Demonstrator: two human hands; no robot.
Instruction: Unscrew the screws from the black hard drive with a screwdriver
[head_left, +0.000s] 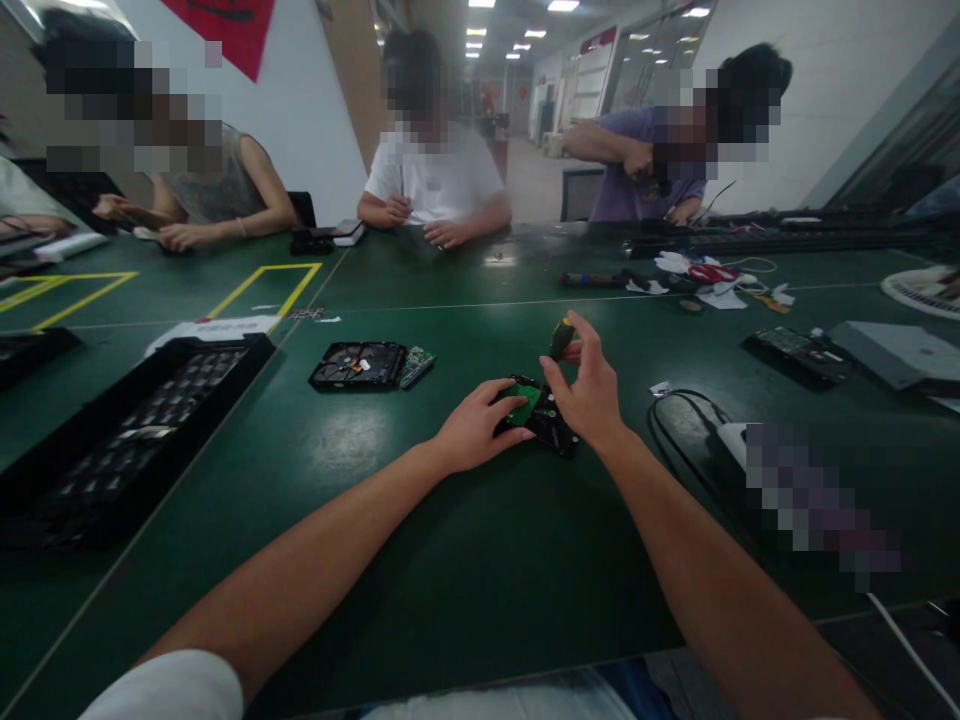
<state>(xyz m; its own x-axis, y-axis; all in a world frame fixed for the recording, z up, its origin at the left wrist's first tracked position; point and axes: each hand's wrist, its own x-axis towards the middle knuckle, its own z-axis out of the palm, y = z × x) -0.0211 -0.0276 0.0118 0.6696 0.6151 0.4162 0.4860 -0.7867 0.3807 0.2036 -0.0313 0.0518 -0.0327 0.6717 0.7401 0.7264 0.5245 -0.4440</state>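
Observation:
A black hard drive with a green circuit board (524,404) lies on the green table in front of me. My left hand (480,427) rests on its left side, thumb and fingers spread over the board and the near edge. Above the drive's right part, my right hand (589,385) pinches the dark green and yellow handle of a screwdriver (561,338). The screwdriver stands roughly upright; its tip is too small to make out. Farther left lies another opened drive (358,365), with a loose circuit board (417,367) against its right side.
A long black tray (135,430) stands at the left. At the right are a coiled black cable (679,395), another drive (799,355) and a grey metal box (900,352). Three people work across the table (450,280), near tools and scraps.

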